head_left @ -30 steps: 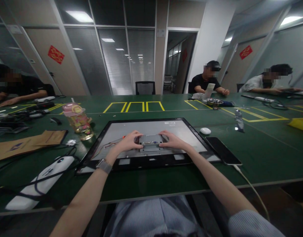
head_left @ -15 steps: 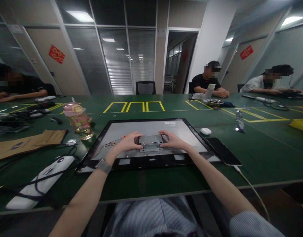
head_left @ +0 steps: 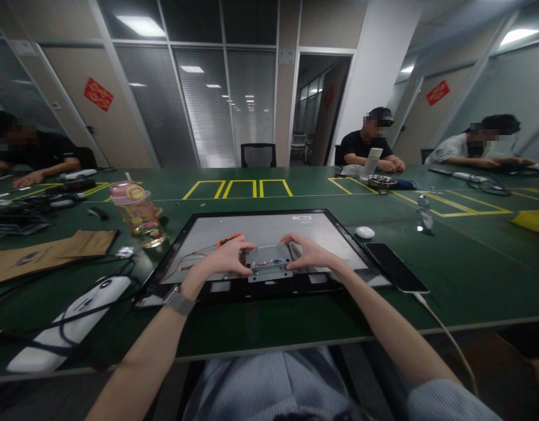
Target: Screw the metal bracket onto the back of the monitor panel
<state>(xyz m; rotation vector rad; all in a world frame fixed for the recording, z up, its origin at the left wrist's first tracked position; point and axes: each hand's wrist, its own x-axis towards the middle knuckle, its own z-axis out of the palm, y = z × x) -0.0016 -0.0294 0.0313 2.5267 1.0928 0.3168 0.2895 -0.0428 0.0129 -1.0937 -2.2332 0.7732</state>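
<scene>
A grey metal bracket box with connector ports (head_left: 269,261) is gripped at both sides over a display panel. My left hand (head_left: 227,257) holds its left edge between thumb and fingers, and a watch sits on that wrist. On the opposite edge, my right hand (head_left: 311,254) grips in the same way. Beneath them the display panel (head_left: 335,245) lies flat, silver-backed with a black frame. An orange tool handle (head_left: 230,239) shows just behind my left hand. Thin wires (head_left: 177,263) run across the panel's left side.
To the right lie a phone (head_left: 396,269) on a cable and a white earbud case (head_left: 364,233). A drink bottle (head_left: 140,213), a brown paper bag (head_left: 54,254) and a white power strip (head_left: 69,324) with black cables stand left. Several people sit across the green table (head_left: 471,275).
Both hands have brought the metal bracket box slightly toward me, its lower flange now over the panel's black front edge. More of the orange handle shows.
</scene>
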